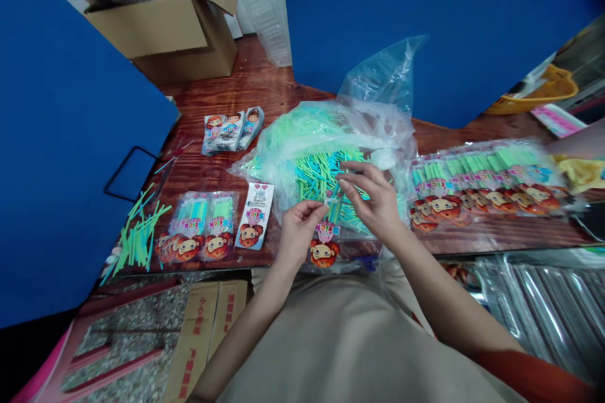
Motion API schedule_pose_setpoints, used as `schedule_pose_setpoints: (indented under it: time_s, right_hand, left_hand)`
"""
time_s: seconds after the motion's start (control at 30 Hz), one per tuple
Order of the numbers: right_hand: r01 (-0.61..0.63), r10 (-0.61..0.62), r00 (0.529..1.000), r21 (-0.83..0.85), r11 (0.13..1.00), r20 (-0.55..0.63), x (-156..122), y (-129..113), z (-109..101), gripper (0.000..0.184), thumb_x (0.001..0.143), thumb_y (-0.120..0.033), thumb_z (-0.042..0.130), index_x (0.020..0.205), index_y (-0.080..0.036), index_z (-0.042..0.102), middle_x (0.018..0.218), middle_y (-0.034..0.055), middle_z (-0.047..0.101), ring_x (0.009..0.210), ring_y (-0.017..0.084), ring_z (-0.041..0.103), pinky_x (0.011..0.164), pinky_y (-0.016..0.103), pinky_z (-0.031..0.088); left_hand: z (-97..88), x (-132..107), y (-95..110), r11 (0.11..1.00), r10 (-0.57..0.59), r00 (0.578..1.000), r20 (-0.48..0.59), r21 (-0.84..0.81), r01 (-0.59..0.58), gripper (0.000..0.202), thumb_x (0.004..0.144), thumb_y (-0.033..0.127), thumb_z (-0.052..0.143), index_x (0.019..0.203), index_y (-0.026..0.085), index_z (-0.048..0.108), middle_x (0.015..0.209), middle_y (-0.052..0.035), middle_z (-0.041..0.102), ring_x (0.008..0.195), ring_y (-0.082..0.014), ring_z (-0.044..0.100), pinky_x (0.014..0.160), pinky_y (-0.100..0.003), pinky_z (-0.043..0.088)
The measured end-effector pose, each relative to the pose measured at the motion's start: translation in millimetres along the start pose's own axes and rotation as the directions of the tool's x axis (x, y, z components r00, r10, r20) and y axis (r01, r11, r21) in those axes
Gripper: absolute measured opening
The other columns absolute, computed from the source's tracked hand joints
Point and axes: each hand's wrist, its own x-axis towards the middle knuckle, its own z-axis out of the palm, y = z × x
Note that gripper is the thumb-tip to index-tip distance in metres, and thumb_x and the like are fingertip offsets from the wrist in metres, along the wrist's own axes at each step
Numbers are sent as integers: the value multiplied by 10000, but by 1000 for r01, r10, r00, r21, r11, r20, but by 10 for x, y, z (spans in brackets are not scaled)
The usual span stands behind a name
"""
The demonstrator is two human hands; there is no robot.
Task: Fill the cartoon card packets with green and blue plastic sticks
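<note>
My left hand (pixel 301 227) pinches the upper edge of a small clear packet (pixel 325 249) printed with a cartoon face, with thin sticks showing in its upper part. The fingers of my right hand (pixel 371 198) close around the upper end of thin sticks (pixel 336 191) at the packet's mouth. Just beyond both hands a large clear plastic bag (pixel 302 123) lies open, full of loose green and blue sticks (pixel 314 173). Beside my left hand rests a stack of flat printed packets (pixel 254 217).
Filled packets lie at left (pixel 198 227) and in an overlapping row at right (pixel 472 186). Loose sticks (pixel 137 239) sit at the left table edge. Folded printed packets (pixel 231 130) lie farther back. A cardboard box (pixel 165 38) and blue panels (pixel 425 12) stand behind.
</note>
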Motion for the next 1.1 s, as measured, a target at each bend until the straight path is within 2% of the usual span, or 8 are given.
schedule_pose_setpoints:
  time_s: [0.13, 0.3, 0.43, 0.6, 0.7, 0.9, 1.0, 1.1]
  right_hand:
    - [-76, 43, 980, 169, 983, 193, -67, -14, -20, 207, 968, -332, 543, 975, -248, 733, 925, 45, 751, 877, 198, 695, 829, 352, 534]
    - [-238, 204, 968, 289, 927, 142, -105, -35, -53, 259, 981, -386, 515, 1156, -258, 658, 1032, 48, 742, 953, 198, 702, 838, 339, 537]
    - [-135, 87, 958, 162, 977, 273, -70, -32, -97, 199, 943, -394, 577, 964, -224, 679, 904, 47, 736, 843, 192, 689, 769, 311, 523]
    - [-91, 54, 927, 83, 992, 370, -45, -8, -144, 223, 948, -410, 562, 969, -221, 679, 935, 63, 741, 865, 209, 687, 792, 330, 513]
    - [-66, 33, 890, 58, 996, 455, -43, 31, -160, 261, 925, -448, 589, 894, -210, 692, 865, 65, 731, 795, 209, 681, 743, 324, 511]
    - [-152, 91, 911, 121, 981, 401, -21, 109, -195, 242, 891, -439, 642, 916, -207, 704, 904, 62, 740, 828, 209, 679, 763, 326, 514]
    - [-198, 118, 868, 118, 973, 483, -19, 140, -192, 246, 870, -444, 660, 877, -201, 705, 818, 42, 730, 756, 196, 666, 692, 305, 510]
    - [-258, 146, 860, 169, 951, 489, -21, 159, -181, 266, 869, -442, 658, 976, -203, 705, 926, 45, 740, 831, 197, 678, 709, 292, 518]
  left_hand:
    - [10, -9, 22, 997, -33, 999, -4, -65, 32, 229, 590, 318, 843, 686, 159, 710, 662, 13, 653, 647, -108, 541, 653, -236, 439]
    - [19, -19, 28, 992, -60, 998, -25, -111, 57, 251, 568, 321, 862, 692, 162, 712, 663, 22, 644, 642, -95, 534, 654, -223, 433]
    - [22, -28, 36, 990, -67, 998, 5, -121, 67, 285, 565, 355, 870, 691, 160, 705, 662, 18, 638, 627, -95, 533, 622, -219, 440]
    - [16, -36, 13, 996, -59, 998, 19, -65, 60, 273, 593, 366, 852, 694, 160, 704, 656, 16, 633, 600, -97, 525, 587, -221, 432]
    - [15, -31, -12, 1000, -25, 1000, 19, -9, 25, 241, 615, 346, 840, 682, 157, 706, 644, 13, 637, 600, -95, 524, 606, -223, 421]
    - [38, -23, -19, 999, -51, 998, 34, -18, 52, 259, 623, 369, 833, 678, 157, 694, 610, 19, 612, 572, -91, 495, 568, -220, 396]
    - [51, -23, -17, 999, -50, 998, 26, -7, 51, 292, 604, 395, 843, 670, 156, 688, 607, 18, 605, 572, -91, 489, 558, -219, 393]
    - [58, -27, -15, 998, -64, 997, 30, -15, 65, 315, 594, 413, 847, 671, 154, 684, 612, 19, 605, 574, -90, 488, 555, -215, 396]
